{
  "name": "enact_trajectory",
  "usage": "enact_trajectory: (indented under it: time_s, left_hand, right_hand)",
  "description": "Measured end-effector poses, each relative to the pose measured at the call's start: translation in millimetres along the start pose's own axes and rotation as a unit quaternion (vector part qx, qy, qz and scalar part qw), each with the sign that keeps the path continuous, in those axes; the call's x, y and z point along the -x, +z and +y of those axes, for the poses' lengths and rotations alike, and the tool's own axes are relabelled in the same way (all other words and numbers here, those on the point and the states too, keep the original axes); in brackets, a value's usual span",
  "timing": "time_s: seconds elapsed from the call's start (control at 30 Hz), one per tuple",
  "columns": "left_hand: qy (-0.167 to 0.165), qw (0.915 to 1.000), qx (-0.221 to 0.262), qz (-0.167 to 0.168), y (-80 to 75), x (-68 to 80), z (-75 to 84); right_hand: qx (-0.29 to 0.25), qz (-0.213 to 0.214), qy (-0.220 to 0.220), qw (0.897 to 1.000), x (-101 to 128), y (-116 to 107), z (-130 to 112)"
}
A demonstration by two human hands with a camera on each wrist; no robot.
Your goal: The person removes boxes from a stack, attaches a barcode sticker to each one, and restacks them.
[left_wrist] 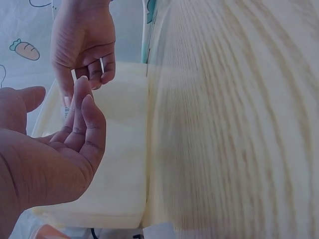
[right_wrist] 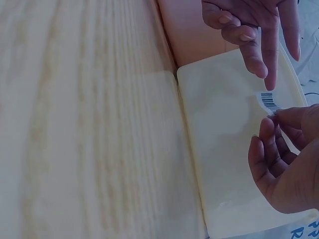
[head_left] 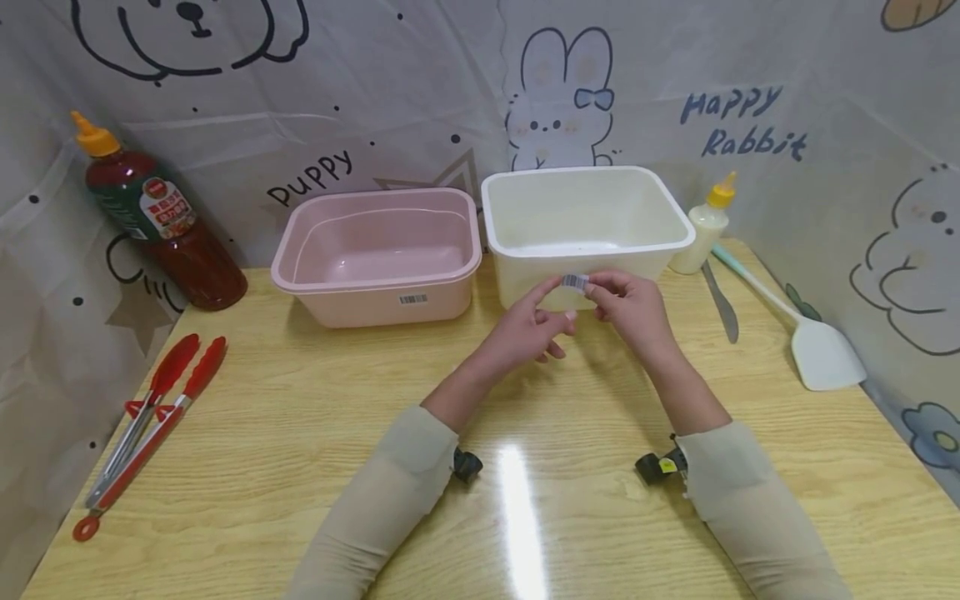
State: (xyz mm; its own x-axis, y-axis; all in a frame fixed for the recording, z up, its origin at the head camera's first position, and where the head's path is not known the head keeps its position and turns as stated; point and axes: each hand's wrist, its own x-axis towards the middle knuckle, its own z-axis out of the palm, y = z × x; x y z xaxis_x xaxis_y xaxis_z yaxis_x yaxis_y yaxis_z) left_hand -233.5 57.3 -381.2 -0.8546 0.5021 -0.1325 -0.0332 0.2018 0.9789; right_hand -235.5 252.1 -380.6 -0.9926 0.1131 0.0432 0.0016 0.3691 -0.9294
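Observation:
A small barcode sticker (head_left: pixel 574 282) is held in front of the near wall of a white plastic tub (head_left: pixel 525 287). My right hand (head_left: pixel 630 304) pinches the sticker's right end between thumb and forefinger. My left hand (head_left: pixel 536 321) reaches in from the left with a straight forefinger touching the other end. In the right wrist view the sticker (right_wrist: pixel 269 102) curls off the white tub's wall (right_wrist: pixel 224 149) under the left fingertip. The left wrist view shows my left palm (left_wrist: pixel 45 164) with nearly straight fingers and the right hand (left_wrist: pixel 82 45) beyond.
A pink tub (head_left: pixel 360 307) with its own barcode label stands left of the white one. A red sauce bottle (head_left: pixel 161 225) and red tongs (head_left: pixel 153 408) lie at the left. A small squeeze bottle (head_left: pixel 705 229), a knife (head_left: pixel 722 304) and a white spatula (head_left: pixel 821 350) are at the right.

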Motion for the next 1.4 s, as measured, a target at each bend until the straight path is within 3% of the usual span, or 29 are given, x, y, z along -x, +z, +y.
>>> enact_trajectory:
  time_s: [0.33, 0.57, 0.97, 1.4]
  left_hand:
    - [-0.016, 0.9998, 0.000, -0.007, 7.1, -3.6, -5.6]
    - [-0.011, 0.9999, 0.006, 0.000, 5.7, -3.7, -9.8]
    - [-0.015, 0.9998, 0.013, 0.006, 2.9, -3.5, -9.3]
    - [0.007, 0.9996, 0.020, 0.017, 1.7, 0.6, -5.8]
  right_hand:
    - [0.039, -0.028, 0.024, 0.999, -1.2, -8.9, 7.9]
    - [0.052, -0.019, 0.013, 0.998, -3.2, -7.0, 8.6]
    - [0.019, -0.021, 0.010, 1.000, -2.9, -4.0, 8.4]
    - [-0.013, -0.013, -0.008, 1.000, -2.5, -2.5, 3.1]
